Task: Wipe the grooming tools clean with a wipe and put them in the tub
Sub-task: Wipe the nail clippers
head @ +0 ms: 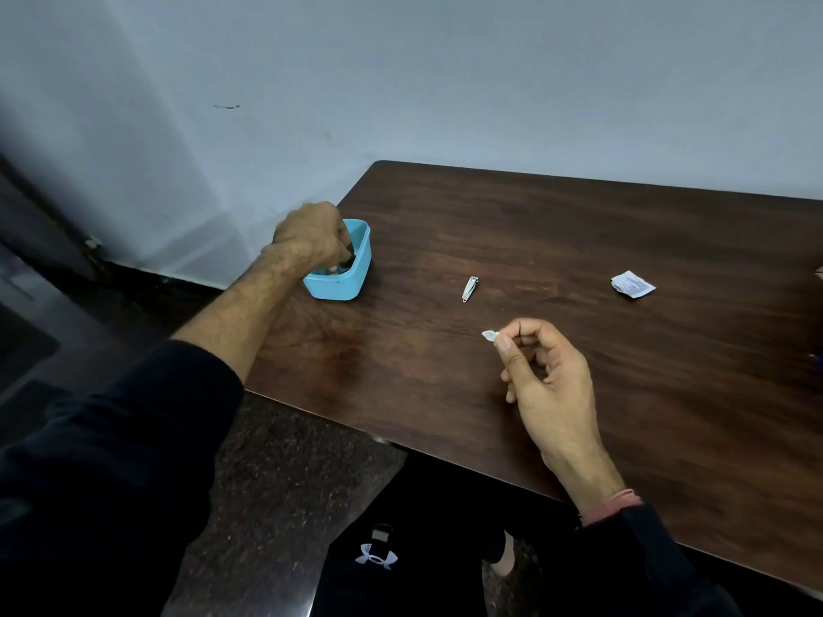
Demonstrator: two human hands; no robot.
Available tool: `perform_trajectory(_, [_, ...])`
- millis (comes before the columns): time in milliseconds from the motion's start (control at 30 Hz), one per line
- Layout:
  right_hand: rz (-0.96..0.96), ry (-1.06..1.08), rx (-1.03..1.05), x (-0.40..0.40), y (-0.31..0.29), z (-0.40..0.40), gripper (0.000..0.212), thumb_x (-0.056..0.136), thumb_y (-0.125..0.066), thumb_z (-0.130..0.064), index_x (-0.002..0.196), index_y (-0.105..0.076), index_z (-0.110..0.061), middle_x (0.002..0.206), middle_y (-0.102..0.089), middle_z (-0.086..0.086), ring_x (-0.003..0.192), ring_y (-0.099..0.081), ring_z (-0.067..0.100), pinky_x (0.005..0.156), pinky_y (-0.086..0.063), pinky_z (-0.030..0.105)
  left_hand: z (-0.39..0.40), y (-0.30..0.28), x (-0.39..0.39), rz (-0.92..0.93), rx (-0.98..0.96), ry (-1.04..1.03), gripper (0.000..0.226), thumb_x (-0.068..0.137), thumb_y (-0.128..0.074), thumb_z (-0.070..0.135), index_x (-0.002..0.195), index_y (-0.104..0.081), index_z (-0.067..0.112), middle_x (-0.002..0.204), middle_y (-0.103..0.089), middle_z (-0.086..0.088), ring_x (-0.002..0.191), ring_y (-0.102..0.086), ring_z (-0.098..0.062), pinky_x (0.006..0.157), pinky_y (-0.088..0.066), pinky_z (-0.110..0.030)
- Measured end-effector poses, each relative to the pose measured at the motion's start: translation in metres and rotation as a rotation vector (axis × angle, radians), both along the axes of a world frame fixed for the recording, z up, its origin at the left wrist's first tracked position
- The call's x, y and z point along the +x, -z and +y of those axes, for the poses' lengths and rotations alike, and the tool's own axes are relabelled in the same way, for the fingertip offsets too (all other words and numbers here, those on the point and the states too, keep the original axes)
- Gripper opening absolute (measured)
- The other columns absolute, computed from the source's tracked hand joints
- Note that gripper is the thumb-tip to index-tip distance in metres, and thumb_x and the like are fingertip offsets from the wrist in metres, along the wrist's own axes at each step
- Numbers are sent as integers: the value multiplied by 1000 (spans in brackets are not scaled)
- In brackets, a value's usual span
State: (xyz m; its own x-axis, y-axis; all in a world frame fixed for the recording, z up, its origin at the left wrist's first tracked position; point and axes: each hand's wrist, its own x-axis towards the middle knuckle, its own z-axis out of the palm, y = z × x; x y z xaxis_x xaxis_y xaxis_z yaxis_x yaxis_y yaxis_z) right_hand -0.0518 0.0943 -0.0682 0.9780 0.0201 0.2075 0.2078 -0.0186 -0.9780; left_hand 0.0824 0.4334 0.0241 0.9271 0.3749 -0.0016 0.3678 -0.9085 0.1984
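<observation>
A small folded white wipe (488, 335) is pinched between the thumb and forefinger of the right hand (541, 380), held just above the dark wooden surface (579, 242). A metal nail clipper (469, 288) lies on the surface near it, between the wipe and the light blue tub (352, 278). The left hand (311, 236) reaches into the tub at the surface's left edge, fingers curled inward; whether they grip anything cannot be told. A torn white sachet (632, 285) lies well apart to the right.
</observation>
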Motion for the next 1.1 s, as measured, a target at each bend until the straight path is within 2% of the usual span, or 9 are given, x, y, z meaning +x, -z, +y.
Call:
perform_trajectory(100, [-4, -3, 10, 0, 1, 0, 14, 105, -74, -18, 99, -75, -30, 100, -72, 6, 69, -61, 13, 53, -52, 32, -3, -1, -20, -161, -159, -99, 13, 86, -91, 29, 98, -86, 29, 96, -81, 11, 88, -76, -15, 79, -61, -31])
perform_trajectory(233, [-8, 0, 29, 0, 1, 0, 12, 105, -73, -19, 100, -74, -30, 99, -72, 7, 67, -62, 13, 54, -53, 36, -36, 18, -72, -616, -267, -158, 21, 92, -83, 45, 108, -78, 33, 91, -78, 16, 90, -72, -12, 82, -55, -32])
perform_trajectory(300, [-1, 2, 44, 1, 1, 0, 13, 106, -73, -18, 100, -74, -30, 97, -72, 7, 66, -62, 14, 55, -54, 38, -69, 30, -96, -736, -294, -142, 20, 94, -79, 49, 107, -75, 35, 87, -73, 14, 84, -68, -10, 81, -50, -30])
perform_trajectory(433, [11, 3, 78, 2, 3, 2, 16, 106, -72, -15, 101, -73, -31, 98, -76, 7, 70, -68, 18, 55, -56, 37, -124, 58, -109, -583, -348, -34, 20, 92, -79, 53, 103, -75, 37, 87, -71, 16, 74, -65, 0, 76, -47, -28])
perform_trajectory(567, [15, 10, 98, 1, 3, 2, 12, 107, -70, -12, 103, -72, -23, 106, -78, 5, 70, -70, 19, 52, -57, 33, -151, 73, -89, -424, -348, 59, 30, 91, -80, 59, 114, -78, 40, 101, -72, 21, 98, -71, -6, 91, -58, -36])
perform_trajectory(733, [28, 56, 111, 1, 4, 1, 11, 107, -70, -10, 104, -71, -20, 105, -79, 3, 67, -68, 18, 50, -57, 31, -171, 70, -60, -350, -282, 86, 54, 90, -80, 69, 130, -78, 33, 120, -71, 15, 116, -73, -18, 97, -56, -40])
perform_trajectory(867, [36, 97, 120, 1, 4, 0, 9, 106, -72, -12, 103, -72, -21, 104, -80, 2, 66, -68, 18, 48, -55, 31, -177, 72, -47, -330, -299, 73, 20, 94, -84, 56, 102, -81, 38, 116, -69, 15, 106, -74, -16, 92, -61, -38])
perform_trajectory(933, [40, 128, 131, 1, 3, 0, 10, 105, -73, -13, 103, -72, -22, 103, -80, 3, 65, -68, 18, 47, -55, 31, -177, 73, -48, -326, -330, 68, 15, 94, -84, 53, 91, -78, 40, 107, -71, 18, 100, -74, -10, 91, -63, -39])
perform_trajectory(1100, [53, 196, 203, 1, 4, -2, 10, 105, -74, -14, 108, -73, -23, 106, -81, 4, 63, -66, 16, 47, -54, 29, -188, 75, -86, -348, -586, 97, 10, 93, -87, 47, 97, -83, 40, 89, -77, 25, 90, -71, 7, 90, -62, -34])
